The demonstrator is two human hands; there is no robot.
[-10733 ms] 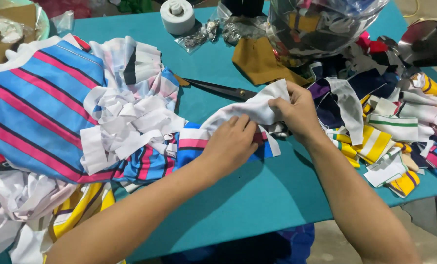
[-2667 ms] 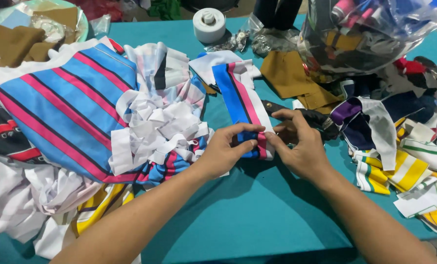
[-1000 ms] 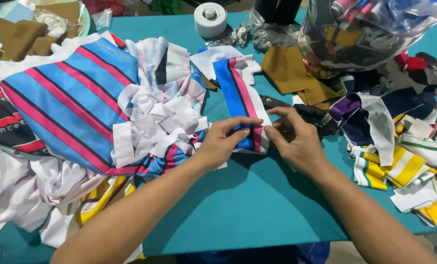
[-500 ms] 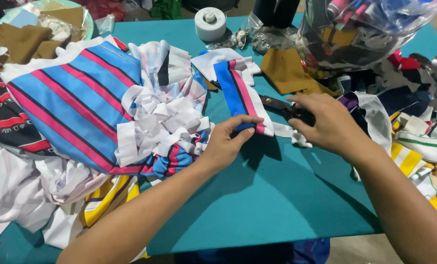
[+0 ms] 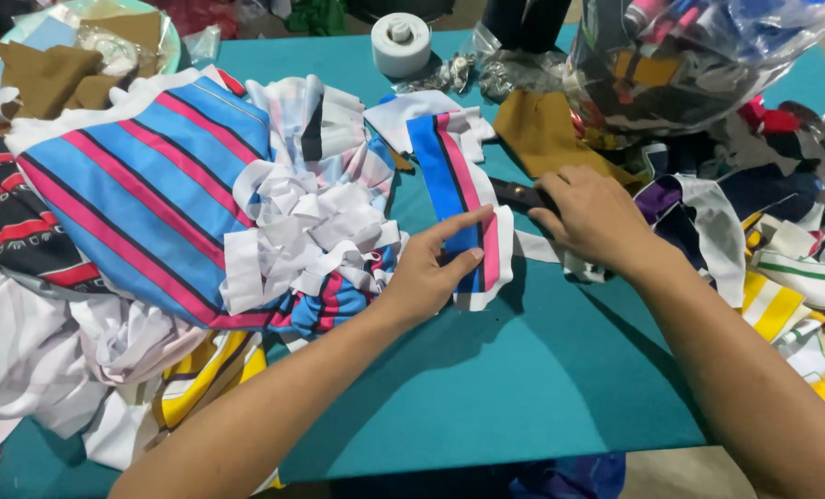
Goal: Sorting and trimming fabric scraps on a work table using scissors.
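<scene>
Two forearms come in from the lower edge of the view and angle toward the middle of the teal desk (image 5: 486,388). Your left hand (image 5: 431,273) lies palm-down on the lower end of a blue, pink and white striped fabric strip (image 5: 457,199), index finger stretched out flat across it and thumb tucked below, pinning the cloth rather than gripping it. That strip lies lengthwise on the desk, just right of a heap of white cut strips (image 5: 311,236) that rests on a large blue and pink striped cloth (image 5: 145,194). Your right hand (image 5: 597,217) reaches to the right of the strip, fingers curled down over the dark handle of a pair of scissors (image 5: 516,194); you cannot tell whether the grip is fully closed. Beyond it lie a brown cloth (image 5: 546,139) and mixed scraps (image 5: 782,268).
</scene>
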